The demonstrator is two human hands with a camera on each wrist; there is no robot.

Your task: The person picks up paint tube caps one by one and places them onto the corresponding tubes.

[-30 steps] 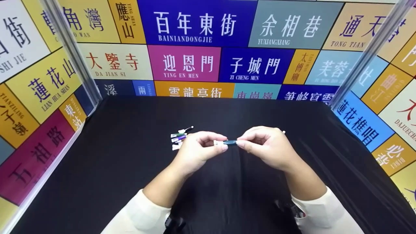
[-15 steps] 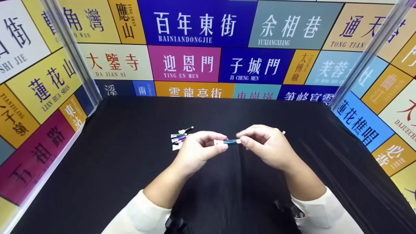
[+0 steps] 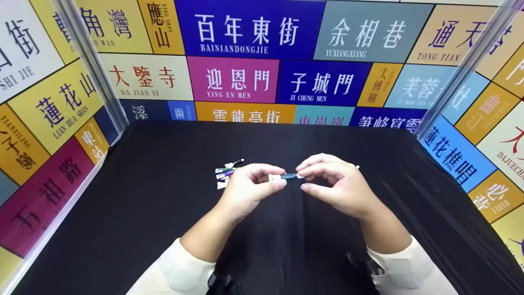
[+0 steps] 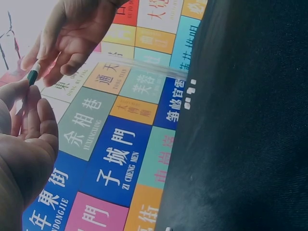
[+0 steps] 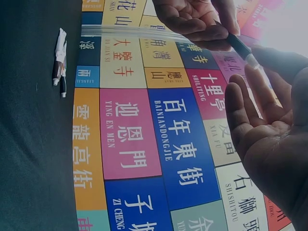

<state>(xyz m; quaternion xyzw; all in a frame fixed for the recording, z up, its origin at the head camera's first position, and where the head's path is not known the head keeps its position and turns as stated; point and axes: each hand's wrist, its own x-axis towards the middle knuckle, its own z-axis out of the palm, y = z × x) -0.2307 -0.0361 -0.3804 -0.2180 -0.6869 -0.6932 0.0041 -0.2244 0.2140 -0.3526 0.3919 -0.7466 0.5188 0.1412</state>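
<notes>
Head view, center: left hand [image 3: 245, 190] pinches a dark tube [image 3: 290, 176]; right hand [image 3: 342, 184], thumb and fingers apart, is at the tube's white cap [image 5: 251, 61].

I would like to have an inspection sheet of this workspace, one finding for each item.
Surface: black cloth, with creases toward the right.
Job's things: dark blue-green tube, held up off the cloth; its white cap points to the right hand.
Clutter: small tubes grouped beyond the left hand; small white pieces beyond the right hand.
Hands: left hand pinches the tube's white end; right hand is at the cap, thumb apart from it.
Cables: none that can be told for certain.
Surroundings: colourful sign panels with lettering.
</notes>
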